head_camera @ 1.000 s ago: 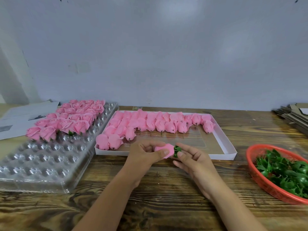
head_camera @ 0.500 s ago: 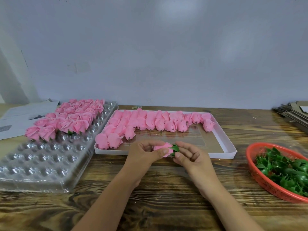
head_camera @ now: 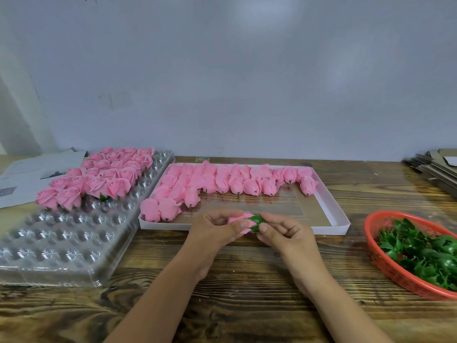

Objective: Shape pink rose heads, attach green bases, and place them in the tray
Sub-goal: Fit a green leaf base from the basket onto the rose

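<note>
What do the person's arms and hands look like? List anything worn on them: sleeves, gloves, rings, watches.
Both forearms are bare as far as the bottom edge of the picture, with no sleeve in view. The left hand and right hand wear no gloves. No ring shows on the fingers, and no watch, band or bracelet shows on either wrist. The fingernails look short and unpainted.

Arms: two bare forearms in view, no sleeve reaching into the frame.
Left hand (head_camera: 215,231): bare, no glove, no ring or band showing.
Right hand (head_camera: 284,233): bare too, no glove, nothing on the wrist.
Nails: short and plain on the fingers that show.
Wrists: no watch, no bracelet on either one.
</note>
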Demonstrator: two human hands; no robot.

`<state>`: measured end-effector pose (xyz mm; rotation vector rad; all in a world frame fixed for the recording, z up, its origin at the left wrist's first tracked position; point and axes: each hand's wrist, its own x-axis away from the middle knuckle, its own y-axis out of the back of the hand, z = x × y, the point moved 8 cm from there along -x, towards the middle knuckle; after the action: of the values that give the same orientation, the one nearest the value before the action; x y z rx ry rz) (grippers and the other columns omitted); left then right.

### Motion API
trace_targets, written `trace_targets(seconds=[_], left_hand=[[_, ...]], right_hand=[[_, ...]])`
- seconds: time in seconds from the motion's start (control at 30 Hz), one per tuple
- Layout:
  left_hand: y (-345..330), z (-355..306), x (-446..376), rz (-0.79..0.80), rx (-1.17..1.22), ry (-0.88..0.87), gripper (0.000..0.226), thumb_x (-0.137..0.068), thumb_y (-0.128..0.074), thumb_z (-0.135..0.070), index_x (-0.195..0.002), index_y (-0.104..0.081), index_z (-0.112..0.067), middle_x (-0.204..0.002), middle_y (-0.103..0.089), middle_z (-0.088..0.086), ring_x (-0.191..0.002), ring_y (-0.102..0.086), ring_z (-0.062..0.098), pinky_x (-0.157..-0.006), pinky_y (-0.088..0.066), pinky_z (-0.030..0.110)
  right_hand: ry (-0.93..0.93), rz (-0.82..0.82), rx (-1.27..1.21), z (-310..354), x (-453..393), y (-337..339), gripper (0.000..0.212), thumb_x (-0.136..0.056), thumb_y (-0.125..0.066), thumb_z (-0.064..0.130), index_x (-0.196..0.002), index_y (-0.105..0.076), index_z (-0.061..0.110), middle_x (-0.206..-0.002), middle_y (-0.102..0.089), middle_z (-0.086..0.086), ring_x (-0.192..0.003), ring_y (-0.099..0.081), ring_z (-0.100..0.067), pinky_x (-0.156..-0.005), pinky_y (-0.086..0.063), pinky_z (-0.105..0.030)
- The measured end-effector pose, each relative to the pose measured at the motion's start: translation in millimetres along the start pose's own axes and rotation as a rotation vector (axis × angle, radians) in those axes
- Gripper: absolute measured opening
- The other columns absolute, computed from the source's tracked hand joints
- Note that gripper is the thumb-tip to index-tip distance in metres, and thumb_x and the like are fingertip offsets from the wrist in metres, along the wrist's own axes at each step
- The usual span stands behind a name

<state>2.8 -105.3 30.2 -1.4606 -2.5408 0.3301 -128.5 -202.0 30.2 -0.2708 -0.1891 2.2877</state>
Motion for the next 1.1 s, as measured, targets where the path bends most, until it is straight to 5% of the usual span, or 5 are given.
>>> trace_targets(seconds=[0.47, 1.1], left_hand=[[-2, -1, 0, 0.014, 0.012, -0.007, 0.033, -0.060, -0.089, -0.024, -0.091, -0.082, -0.018, -0.108, -0.077, 0.010, -0.106, -0.073, 0.023, -0.086, -0.060, 0.028], [-3, 0, -1, 0.037, -0.119, -0.028, 0.027, -0.065, -0.089, -0.023, -0.091, -0.082, -0.020, -0.104, -0.078, 0.008, -0.102, -0.074, 0.021, -0.084, -0.059, 0.026]], right_hand=[[0.032, -0.059, 0.115, 7, 0, 4, 0.029, -0.090, -0.067, 0.000, -0.080, -0.081, 0.024, -0.076, -0.076, -0.004, -0.070, -0.068, -0.005, -0.063, -0.055, -0.017], [0.061, -0.057, 0.284, 10, 2, 4, 0.025, -0.089, -0.068, -0.003, -0.079, -0.076, 0.018, -0.060, -0.070, 0.000, -0.056, -0.059, -0.002, -0.058, -0.050, -0.015]])
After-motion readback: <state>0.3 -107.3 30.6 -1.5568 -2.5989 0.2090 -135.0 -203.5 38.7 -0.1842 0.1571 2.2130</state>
